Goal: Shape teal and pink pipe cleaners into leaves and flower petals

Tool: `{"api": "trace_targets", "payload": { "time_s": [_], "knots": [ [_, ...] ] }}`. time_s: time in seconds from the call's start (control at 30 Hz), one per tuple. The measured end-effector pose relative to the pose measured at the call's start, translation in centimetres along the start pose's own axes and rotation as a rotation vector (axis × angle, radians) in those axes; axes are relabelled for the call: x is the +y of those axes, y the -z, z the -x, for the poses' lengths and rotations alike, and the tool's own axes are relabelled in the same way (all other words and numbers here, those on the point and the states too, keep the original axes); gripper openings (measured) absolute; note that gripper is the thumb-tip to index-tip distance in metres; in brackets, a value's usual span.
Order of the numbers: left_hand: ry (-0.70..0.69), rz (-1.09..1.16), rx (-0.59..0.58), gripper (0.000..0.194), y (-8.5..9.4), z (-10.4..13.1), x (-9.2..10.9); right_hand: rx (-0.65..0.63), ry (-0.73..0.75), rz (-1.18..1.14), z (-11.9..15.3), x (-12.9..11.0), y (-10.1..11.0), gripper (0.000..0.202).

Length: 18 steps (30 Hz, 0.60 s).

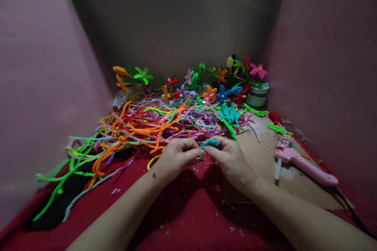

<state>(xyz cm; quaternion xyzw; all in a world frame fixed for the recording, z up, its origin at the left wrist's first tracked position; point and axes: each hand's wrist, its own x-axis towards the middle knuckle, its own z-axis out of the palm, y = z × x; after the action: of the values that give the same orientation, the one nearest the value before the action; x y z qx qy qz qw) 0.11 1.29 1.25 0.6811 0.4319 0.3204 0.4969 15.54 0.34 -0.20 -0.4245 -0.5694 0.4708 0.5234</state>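
left hand (178, 158) and right hand (230, 158) both pinch the teal fuzzy piece (211, 142) near that pipe cleaner pile (153, 125), so uneven squeezing could kink it, or stray strands might snag it

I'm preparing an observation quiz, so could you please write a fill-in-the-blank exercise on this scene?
The glue gun is ____ in colour.
It lies farther from the ____ hand than from the right hand.
The cloth beneath the right hand is ____.

Missing words: pink; left; red.
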Motion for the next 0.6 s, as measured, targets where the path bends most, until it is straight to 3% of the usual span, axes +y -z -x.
{"api": "trace_targets", "payload": {
  "time_s": [0.1,0.2,0.37,0.5,0.6],
  "knots": [
    [-0.333,-0.558,0.226,0.022,-0.6,0.2,-0.4,-0.002,-0.181,-0.121,-0.3,0.3,-0.2,0.014],
    [-0.321,-0.669,0.224,0.024,-0.7,0.1,-0.6,-0.008,-0.178,-0.115,-0.6,0.4,-0.1,0.013],
    [-0.053,-0.314,0.153,0.021,-0.6,-0.4,0.3,0.014,0.033,-0.024,-0.8,0.2,0.1,0.011],
    [0.243,0.048,0.108,0.021,-1.1,-0.4,0.7,0.051,0.076,0.065,-0.8,0.5,0.2,0.013],
    [0.32,0.166,0.084,0.02,-1.5,-0.4,0.6,0.079,0.125,0.129,-0.7,0.7,0.2,0.012]
  ]
}}
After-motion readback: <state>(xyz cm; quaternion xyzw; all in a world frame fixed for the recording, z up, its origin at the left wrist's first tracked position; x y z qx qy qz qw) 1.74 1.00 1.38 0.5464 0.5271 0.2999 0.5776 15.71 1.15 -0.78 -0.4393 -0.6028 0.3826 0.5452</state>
